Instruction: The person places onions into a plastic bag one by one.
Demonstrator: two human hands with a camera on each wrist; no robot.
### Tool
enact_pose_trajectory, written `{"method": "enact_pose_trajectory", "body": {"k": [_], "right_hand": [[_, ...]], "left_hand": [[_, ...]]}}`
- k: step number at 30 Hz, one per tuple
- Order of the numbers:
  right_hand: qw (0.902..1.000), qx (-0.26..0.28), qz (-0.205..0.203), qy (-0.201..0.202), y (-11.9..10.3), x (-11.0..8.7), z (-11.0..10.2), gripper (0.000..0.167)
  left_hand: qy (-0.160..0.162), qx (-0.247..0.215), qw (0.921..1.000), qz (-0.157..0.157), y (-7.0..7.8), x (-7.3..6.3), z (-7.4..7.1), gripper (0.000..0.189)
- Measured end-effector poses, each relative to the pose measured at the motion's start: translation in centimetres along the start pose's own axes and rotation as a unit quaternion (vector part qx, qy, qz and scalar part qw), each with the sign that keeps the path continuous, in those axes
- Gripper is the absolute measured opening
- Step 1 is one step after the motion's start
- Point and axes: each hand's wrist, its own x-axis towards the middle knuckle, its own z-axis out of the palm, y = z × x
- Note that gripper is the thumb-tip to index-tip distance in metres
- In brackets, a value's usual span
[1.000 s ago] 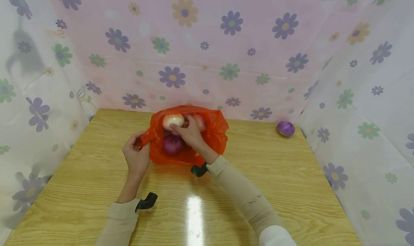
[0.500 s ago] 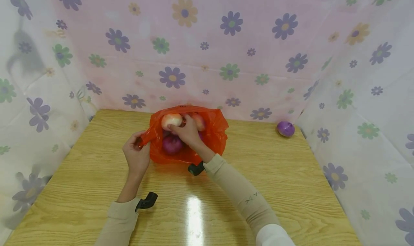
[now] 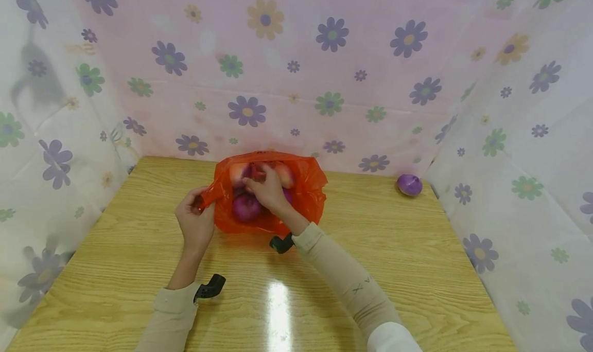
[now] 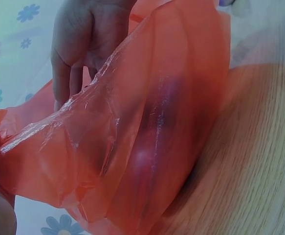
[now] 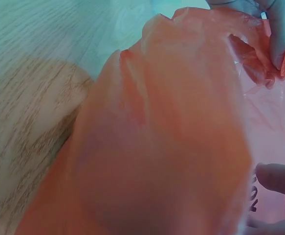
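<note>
A thin red plastic bag stands on the table with its mouth spread. My left hand pinches the bag's left handle; in the right wrist view its fingers grip the bunched plastic. Inside the bag mouth, my right hand has its thumb and fingers apart, with red plastic visible in the gap. Just left of the thumb lies a pale orange-pink round fruit. A peach-coloured fruit sits behind the right hand. Nearer the front rests a purple onion, and more purple shows partly hidden under the hand.
Another purple onion lies at the far right corner of the wooden table. Flowered cloth walls enclose the back and both sides. A black camera mount juts from the left wrist, a second one from the right.
The pale fruit has left my right hand's grasp and sits lower and turned in the bag. My right hand has shifted slightly left; the left hand keeps its place on the handle.
</note>
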Motion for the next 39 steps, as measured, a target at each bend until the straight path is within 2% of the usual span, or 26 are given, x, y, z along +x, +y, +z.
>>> {"method": "enact_pose_trajectory", "body": {"k": [8,13,18,23,27,32,36,39], "right_hand": [[0.9947,0.097,0.013,-0.031,-0.3,-1.0,-0.5,0.054],[0.9903,0.128,0.025,-0.047,-0.8,-2.1,-1.5,0.058],[0.9868,0.144,0.001,-0.074,-1.1,-3.3,-2.8,0.057],[0.9816,0.166,-0.031,-0.090,-1.2,-4.0,-4.4,0.048],[0.9814,0.157,-0.066,-0.089,-1.3,-4.2,-6.3,0.044],[0.9863,0.100,-0.111,-0.070,-1.1,-4.1,-9.3,0.043],[0.9892,0.045,-0.133,-0.043,-0.1,-3.9,-12.0,0.043],[0.9906,0.025,-0.133,-0.021,1.1,-3.9,-14.0,0.042]], "left_hand": [[0.007,-0.003,1.0000,-0.003,-0.1,0.1,0.0,0.019],[0.004,-0.001,1.0000,-0.005,-0.1,0.0,0.0,0.019],[0.004,0.000,1.0000,-0.006,-0.2,0.0,0.1,0.020],[0.002,0.004,1.0000,-0.004,-0.2,-0.1,0.1,0.021],[-0.002,0.007,1.0000,0.000,-0.1,-0.1,0.1,0.022],[-0.003,0.005,1.0000,-0.002,-0.2,-0.2,0.1,0.023],[-0.006,0.004,1.0000,-0.001,-0.2,-0.3,0.1,0.024],[-0.009,0.006,0.9999,-0.001,-0.2,-0.4,0.1,0.023]]}}
